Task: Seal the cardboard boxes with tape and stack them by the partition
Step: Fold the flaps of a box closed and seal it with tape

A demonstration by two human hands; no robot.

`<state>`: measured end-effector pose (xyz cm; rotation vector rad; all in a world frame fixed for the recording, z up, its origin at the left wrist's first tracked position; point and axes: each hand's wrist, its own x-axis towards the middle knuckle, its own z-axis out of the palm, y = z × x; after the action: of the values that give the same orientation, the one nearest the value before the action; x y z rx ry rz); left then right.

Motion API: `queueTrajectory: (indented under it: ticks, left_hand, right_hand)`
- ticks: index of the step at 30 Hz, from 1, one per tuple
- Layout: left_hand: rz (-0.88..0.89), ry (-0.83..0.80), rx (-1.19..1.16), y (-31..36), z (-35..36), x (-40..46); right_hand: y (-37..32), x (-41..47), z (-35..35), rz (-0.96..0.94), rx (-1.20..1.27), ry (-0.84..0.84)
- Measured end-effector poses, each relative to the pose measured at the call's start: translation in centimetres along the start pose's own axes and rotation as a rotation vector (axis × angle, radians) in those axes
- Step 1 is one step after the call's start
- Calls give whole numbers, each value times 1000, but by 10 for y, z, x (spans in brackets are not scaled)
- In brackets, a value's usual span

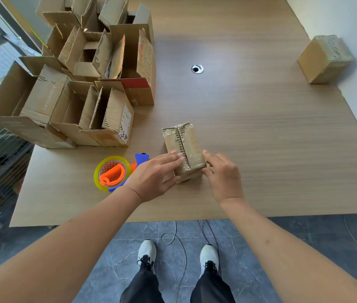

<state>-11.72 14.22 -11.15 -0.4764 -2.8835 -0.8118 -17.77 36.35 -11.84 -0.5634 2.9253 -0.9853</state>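
Note:
A small cardboard box [182, 139] with clear tape along its top seam stands on the wooden table [260, 138] near the front edge. My left hand [153, 178] lies with straight fingers across the box's near top, thumb against its left side. My right hand [223, 173] touches the box's right near corner with its fingers. A tape dispenser [114, 172], orange and blue with a yellowish clear roll, lies on the table just left of my left hand. One sealed box [324, 59] sits at the far right against the white partition [352, 29].
A pile of several open, unsealed cardboard boxes [85, 84] fills the table's left and back left. A round cable hole [197, 68] is in the table's middle. Below the front edge are my shoes and loose cables [173, 237] on the grey floor.

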Motion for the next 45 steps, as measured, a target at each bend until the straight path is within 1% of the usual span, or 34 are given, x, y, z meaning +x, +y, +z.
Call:
queueTrajectory:
  ticks: [3,5,7,11,16,18,23,26,29,33,35,37,38,40,43,45]
  left_hand:
    - [-18,-49,-10,-4,-4,2]
    - [-16,-38,-10,-5,-1,2]
    - [-10,-10,-9,-3,6,0]
    - [-12,36,1,6,11,-1]
    - [26,-127,15,0,-11,3]
    - [53,-140,29,-1,-15,5]
    - [-6,-65,-13,0,-7,6]
    - [-31,-10,-31,0,1,6]
    - [-41,9,-27,3,4,5]
    - [7,18,99,6,-1,6]
    - [-70,39,133,9,-6,7]
    - [-190,-9,167,8,-11,6]
    - [-216,-45,186,7,-12,6]
    - [-231,-94,171,2,-12,8]
    - [-247,-133,154,-6,-15,13]
    - [-248,-139,144,-8,-14,15]
  right_hand:
    - [-5,-4,5,109,29,-4]
    - [-11,-8,11,179,21,18]
    - [-16,-14,16,202,1,42]
    - [-27,-23,17,171,15,33]
    - [-19,-13,0,137,27,-49]
    - [-20,-10,-4,107,21,-86]
    - [-19,-8,-2,52,-72,-120]
    - [-20,-4,2,57,-140,-76]
    - [-23,-3,5,52,-188,-43]
    - [-20,-2,0,49,-194,-144]
    - [-21,0,-2,43,-168,-165]
    - [-25,4,-1,33,-142,-172]
    - [-28,6,0,33,-127,-189]
    - [-31,10,5,39,-107,-210]
    - [-32,9,14,5,-124,-149]
    - [-34,5,22,0,-181,-112]
